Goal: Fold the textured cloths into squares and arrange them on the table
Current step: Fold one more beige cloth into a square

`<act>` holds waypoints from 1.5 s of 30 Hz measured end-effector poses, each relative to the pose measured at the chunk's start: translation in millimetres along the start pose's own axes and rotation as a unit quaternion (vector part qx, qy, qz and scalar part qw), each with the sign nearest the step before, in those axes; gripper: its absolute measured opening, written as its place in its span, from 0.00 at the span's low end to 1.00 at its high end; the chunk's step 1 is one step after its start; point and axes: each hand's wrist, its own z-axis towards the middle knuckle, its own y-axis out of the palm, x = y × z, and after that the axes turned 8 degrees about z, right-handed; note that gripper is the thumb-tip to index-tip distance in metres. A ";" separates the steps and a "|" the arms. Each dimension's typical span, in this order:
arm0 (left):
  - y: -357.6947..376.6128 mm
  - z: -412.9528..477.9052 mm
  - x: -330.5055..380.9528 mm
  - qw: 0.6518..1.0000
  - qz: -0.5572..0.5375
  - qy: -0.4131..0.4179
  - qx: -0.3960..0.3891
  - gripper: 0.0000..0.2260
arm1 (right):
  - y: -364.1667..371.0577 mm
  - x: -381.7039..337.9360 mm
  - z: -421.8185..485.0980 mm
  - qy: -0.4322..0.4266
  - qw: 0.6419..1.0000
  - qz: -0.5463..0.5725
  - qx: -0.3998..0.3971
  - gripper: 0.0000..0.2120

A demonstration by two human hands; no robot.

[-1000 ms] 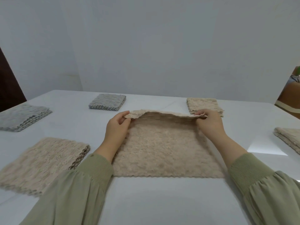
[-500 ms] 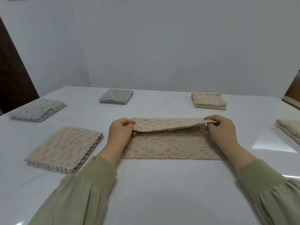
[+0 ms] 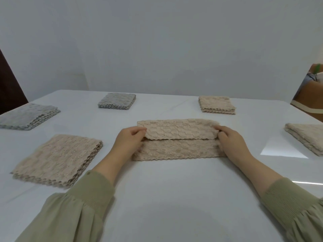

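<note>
left hand (image 3: 128, 139) and right hand (image 3: 231, 139) each pinch one end of beige cloth (image 3: 176, 131) flap; grey stack (image 3: 117, 100) and beige stack (image 3: 216, 104) behind on table (image 3: 166, 189)

A beige textured cloth (image 3: 176, 151) with scalloped edges lies flat at the middle of the white table (image 3: 174, 198). Its far part is doubled over toward the near edge, and the flap covers about half of the lower layer. The left hand (image 3: 129, 142) and the right hand (image 3: 230, 142) pinch the flap's two ends. Folded stacks lie around it: a wide beige stack (image 3: 57, 158) near left, a wide grey stack (image 3: 28, 116) far left, a small grey stack (image 3: 117, 100) behind, a small beige stack (image 3: 216, 103) behind right, and a beige stack at the right edge (image 3: 307, 137).
</note>
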 end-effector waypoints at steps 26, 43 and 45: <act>-41.8 -13.3 14.5 0.979 0.027 -0.093 -0.180 0.09 | -7.0 6.6 -3.0 -0.011 0.995 -0.081 0.061 0.08; -51.6 -11.5 14.4 0.973 0.035 -0.073 -0.218 0.08 | -10.1 3.0 -6.3 -0.073 0.961 -0.260 0.057 0.08; -49.4 -11.7 12.3 0.969 0.069 -0.070 -0.225 0.08 | -9.3 4.3 -7.1 -0.052 0.959 -0.276 0.027 0.08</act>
